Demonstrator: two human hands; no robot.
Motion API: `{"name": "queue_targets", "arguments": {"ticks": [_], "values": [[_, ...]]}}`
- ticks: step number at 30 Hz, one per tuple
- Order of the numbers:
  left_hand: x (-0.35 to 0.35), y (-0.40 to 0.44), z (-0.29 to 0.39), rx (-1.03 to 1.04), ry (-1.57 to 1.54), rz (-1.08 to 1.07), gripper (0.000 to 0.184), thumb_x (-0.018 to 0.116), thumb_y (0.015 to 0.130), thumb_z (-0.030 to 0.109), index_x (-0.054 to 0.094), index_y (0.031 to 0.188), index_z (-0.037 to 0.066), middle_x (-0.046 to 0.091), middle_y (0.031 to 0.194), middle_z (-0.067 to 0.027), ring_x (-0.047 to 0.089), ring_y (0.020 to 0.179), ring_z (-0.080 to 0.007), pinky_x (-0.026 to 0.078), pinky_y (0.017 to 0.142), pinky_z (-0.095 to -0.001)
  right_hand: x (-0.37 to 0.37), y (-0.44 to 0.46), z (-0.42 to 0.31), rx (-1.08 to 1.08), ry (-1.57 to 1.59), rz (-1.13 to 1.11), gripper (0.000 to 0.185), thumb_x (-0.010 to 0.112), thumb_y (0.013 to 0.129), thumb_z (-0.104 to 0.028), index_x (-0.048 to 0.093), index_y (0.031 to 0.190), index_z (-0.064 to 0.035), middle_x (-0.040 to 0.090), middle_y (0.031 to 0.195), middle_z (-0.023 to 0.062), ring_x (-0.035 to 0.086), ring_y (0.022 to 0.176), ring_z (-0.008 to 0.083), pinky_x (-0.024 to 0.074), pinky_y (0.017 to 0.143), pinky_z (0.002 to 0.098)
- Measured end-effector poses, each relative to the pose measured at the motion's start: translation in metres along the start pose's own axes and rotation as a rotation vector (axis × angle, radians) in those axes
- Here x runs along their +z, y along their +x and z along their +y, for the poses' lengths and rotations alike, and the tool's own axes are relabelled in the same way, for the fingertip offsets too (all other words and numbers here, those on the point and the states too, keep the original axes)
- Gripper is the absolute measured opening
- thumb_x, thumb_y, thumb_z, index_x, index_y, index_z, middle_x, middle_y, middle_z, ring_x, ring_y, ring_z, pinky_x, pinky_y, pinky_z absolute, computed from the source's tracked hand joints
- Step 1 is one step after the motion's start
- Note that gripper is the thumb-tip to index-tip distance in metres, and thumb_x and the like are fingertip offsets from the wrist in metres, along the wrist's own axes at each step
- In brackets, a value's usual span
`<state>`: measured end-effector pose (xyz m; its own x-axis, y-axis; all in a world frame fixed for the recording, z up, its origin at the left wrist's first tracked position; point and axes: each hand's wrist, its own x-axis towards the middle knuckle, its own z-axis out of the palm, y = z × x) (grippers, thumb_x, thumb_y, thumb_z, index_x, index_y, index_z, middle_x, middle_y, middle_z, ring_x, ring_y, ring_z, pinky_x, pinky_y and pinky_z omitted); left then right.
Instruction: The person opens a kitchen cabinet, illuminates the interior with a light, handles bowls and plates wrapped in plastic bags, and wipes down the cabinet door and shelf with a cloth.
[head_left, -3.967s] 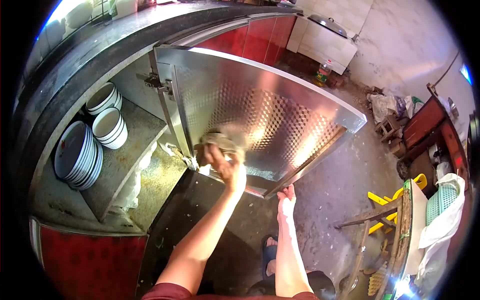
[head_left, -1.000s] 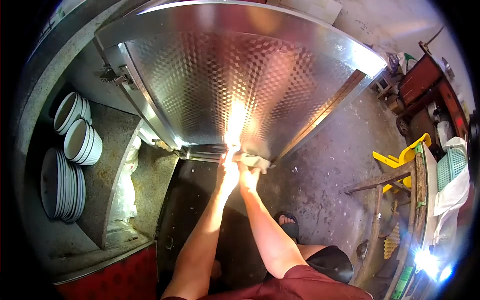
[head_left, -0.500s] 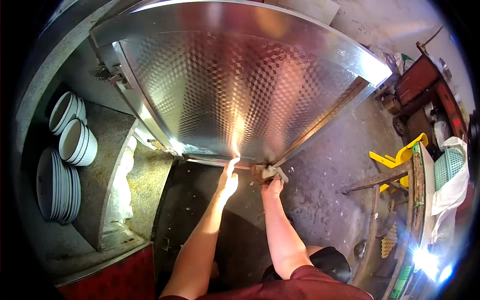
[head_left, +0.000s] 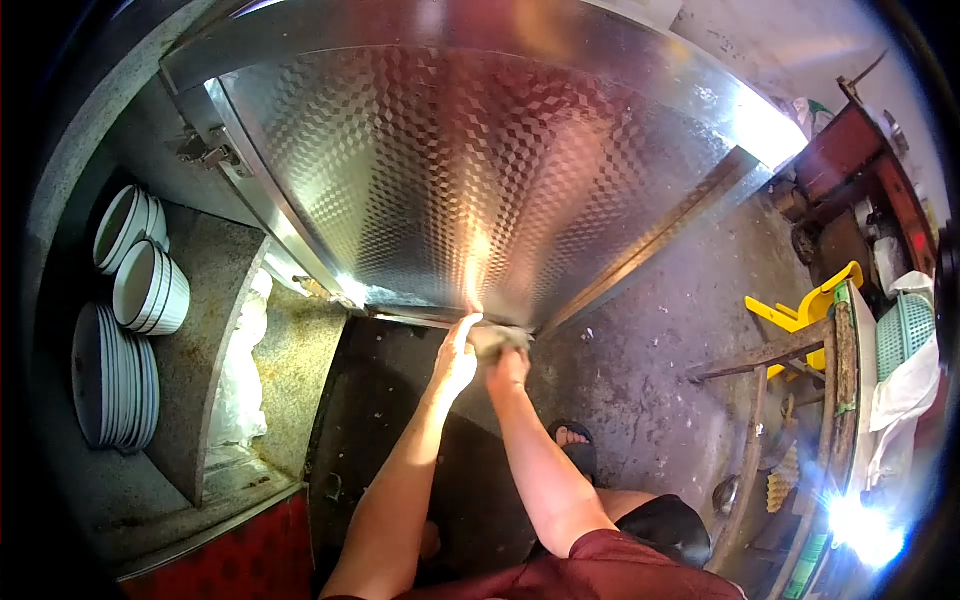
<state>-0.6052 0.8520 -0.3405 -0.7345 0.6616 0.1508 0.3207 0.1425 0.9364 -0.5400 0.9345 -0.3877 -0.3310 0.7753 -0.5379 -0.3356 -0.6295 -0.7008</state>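
Observation:
The metal cabinet door (head_left: 420,190) stands open in front of me, its shiny inner face patterned with small cubes. At its lower edge, my left hand (head_left: 455,362) is closed on the rim, one digit lying up against the face; the other fingers are partly hidden. Close beside it, my right hand (head_left: 510,370) presses a crumpled greyish-beige rag (head_left: 488,340) against the same edge. The rag is bunched under the fingers and slightly blurred.
On the left, a cabinet shelf (head_left: 205,350) holds stacked white bowls (head_left: 160,292) and plates (head_left: 125,385). A hinge (head_left: 215,153) joins door and cabinet. To the right are a wooden frame (head_left: 760,355), a yellow plastic chair (head_left: 815,305) and a green basket (head_left: 905,335).
My right hand has slid the rag left along the door's lower edge, from the corner towards my left hand. The left hand keeps its place. A sandalled foot now shows below.

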Motion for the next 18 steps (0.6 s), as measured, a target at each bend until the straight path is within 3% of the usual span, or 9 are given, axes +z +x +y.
{"name": "queue_targets", "arguments": {"ticks": [1, 3, 4, 7, 8, 11, 14, 18], "values": [[-0.003, -0.002, 0.0, 0.07, 0.096, -0.004, 0.054, 0.04, 0.075, -0.01, 0.049, 0.127, 0.003, 0.053, 0.126, -0.0184, 0.049, 0.121, -0.0334, 0.038, 0.103, -0.0374, -0.004, 0.0, -0.001, -0.013, 0.188, 0.103, 0.035, 0.05, 0.089, -0.012, 0.05, 0.123, -0.0053, 0.058, 0.116, 0.01, 0.056, 0.104, 0.0259, 0.0471, 0.088, 0.039], [0.0, -0.007, -0.002, 0.044, 0.105, 0.018, 0.056, 0.041, 0.075, -0.011, 0.048, 0.128, 0.003, 0.051, 0.129, -0.0182, 0.05, 0.119, -0.0335, 0.04, 0.101, -0.0369, -0.003, -0.003, -0.019, -0.054, 0.203, 0.107, 0.035, 0.043, 0.093, -0.005, 0.043, 0.128, -0.0027, 0.051, 0.126, 0.0129, 0.053, 0.112, 0.0292, 0.0445, 0.096, 0.0427], [-0.001, -0.008, -0.004, 0.021, 0.085, 0.0, 0.064, 0.04, 0.074, -0.012, 0.043, 0.135, 0.009, 0.046, 0.134, -0.022, 0.047, 0.122, -0.0354, 0.037, 0.104, -0.0353, -0.004, 0.002, -0.015, -0.06, 0.141, 0.096, 0.037, 0.043, 0.094, -0.006, 0.042, 0.13, -0.0037, 0.049, 0.128, 0.0126, 0.051, 0.115, 0.0286, 0.0427, 0.098, 0.0425], [0.005, -0.009, -0.023, -0.062, 0.099, 0.137, 0.066, 0.042, 0.074, -0.013, 0.04, 0.136, 0.007, 0.045, 0.133, -0.0241, 0.048, 0.121, -0.0356, 0.039, 0.102, -0.0355, 0.005, 0.014, -0.006, -0.053, -0.014, 0.064, 0.037, 0.044, 0.093, -0.012, 0.045, 0.13, -0.0077, 0.047, 0.132, 0.0087, 0.048, 0.118, 0.0254, 0.0415, 0.099, 0.0403], [0.007, -0.008, -0.035, -0.086, 0.022, 0.177, 0.062, 0.044, 0.074, -0.011, 0.038, 0.135, 0.0, 0.048, 0.126, -0.0294, 0.049, 0.118, -0.0402, 0.041, 0.099, -0.0398, 0.016, 0.015, -0.005, -0.047, -0.059, 0.051, 0.037, 0.045, 0.093, -0.015, 0.046, 0.13, -0.0092, 0.047, 0.132, 0.007, 0.048, 0.118, 0.0242, 0.0418, 0.098, 0.0393], [-0.002, -0.007, -0.061, -0.003, 0.083, 0.261, 0.058, 0.044, 0.076, -0.008, 0.039, 0.134, -0.002, 0.05, 0.125, -0.0294, 0.05, 0.116, -0.0413, 0.041, 0.099, -0.0396, 0.037, 0.014, 0.011, -0.002, 0.12, 0.011, 0.038, 0.043, 0.093, -0.014, 0.044, 0.131, -0.0112, 0.045, 0.134, 0.0074, 0.046, 0.12, 0.0242, 0.0404, 0.1, 0.0402], [-0.024, -0.005, -0.067, -0.184, 0.138, 0.236, 0.053, 0.046, 0.079, -0.003, 0.041, 0.132, -0.003, 0.051, 0.125, -0.0289, 0.051, 0.116, -0.04, 0.041, 0.099, -0.0393, 0.052, 0.005, 0.032, 0.014, 0.065, -0.02, 0.031, 0.042, 0.095, -0.014, 0.043, 0.126, -0.0086, 0.049, 0.123, 0.0092, 0.049, 0.113, 0.0244, 0.0421, 0.097, 0.0399], [-0.047, -0.007, -0.063, -0.551, -0.372, 0.302, 0.053, 0.055, 0.079, 0.005, 0.044, 0.131, -0.002, 0.055, 0.124, -0.021, 0.054, 0.114, -0.0302, 0.042, 0.098, -0.0353, 0.074, -0.009, 0.071, 0.107, 0.028, -0.131, 0.027, 0.043, 0.094, -0.011, 0.043, 0.12, -0.0031, 0.051, 0.116, 0.0122, 0.053, 0.104, 0.0243, 0.0474, 0.089, 0.0372]]}}
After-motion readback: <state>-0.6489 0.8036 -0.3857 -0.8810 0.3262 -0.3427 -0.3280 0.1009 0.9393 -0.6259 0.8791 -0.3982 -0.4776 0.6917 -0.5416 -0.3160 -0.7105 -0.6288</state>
